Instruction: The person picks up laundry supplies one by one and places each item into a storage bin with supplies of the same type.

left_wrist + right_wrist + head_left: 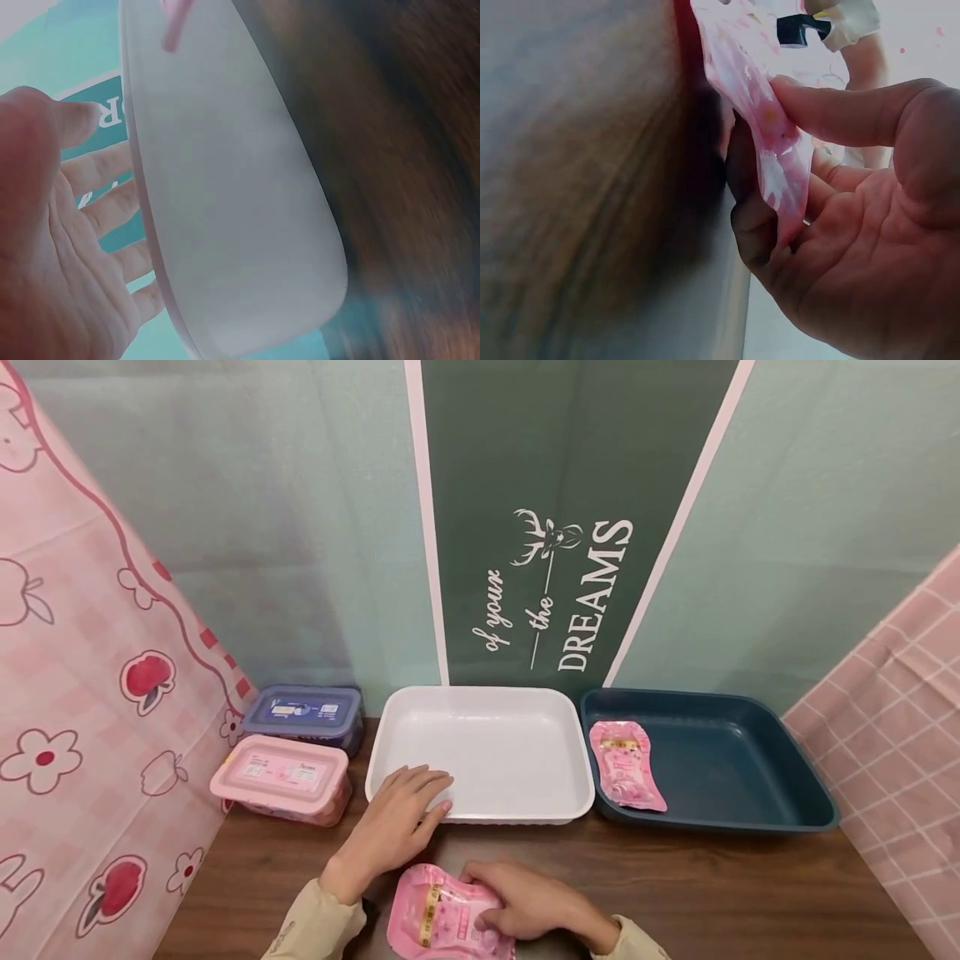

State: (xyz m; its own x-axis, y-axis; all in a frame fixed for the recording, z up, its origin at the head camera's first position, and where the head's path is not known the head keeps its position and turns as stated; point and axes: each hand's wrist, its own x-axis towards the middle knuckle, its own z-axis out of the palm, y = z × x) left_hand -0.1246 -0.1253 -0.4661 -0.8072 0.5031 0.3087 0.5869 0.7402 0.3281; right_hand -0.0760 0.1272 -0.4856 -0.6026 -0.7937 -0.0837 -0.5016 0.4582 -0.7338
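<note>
My right hand (pixel 536 897) pinches a pink pouch (pixel 427 914) with a gold band at the front of the table. In the right wrist view the thumb lies on one face of the pouch (pixel 780 161) and curled fingers are behind it. My left hand (pixel 397 818) is over the front left rim of a white tray (pixel 480 817), fingers loosely extended and holding nothing. From the left wrist, the fingers (pixel 112 210) show beside the tray's rim. A similar pink pouch (pixel 626 764) lies at the left side of a dark blue tray (pixel 735 768).
Left of the white tray stand a pink lidded tub (pixel 285 774) and a blue lidded tub (pixel 307 714) behind it. Both trays stand side by side against a green printed backdrop (pixel 540 610). Pink patterned cloths hang at the left (pixel 97 693) and right sides.
</note>
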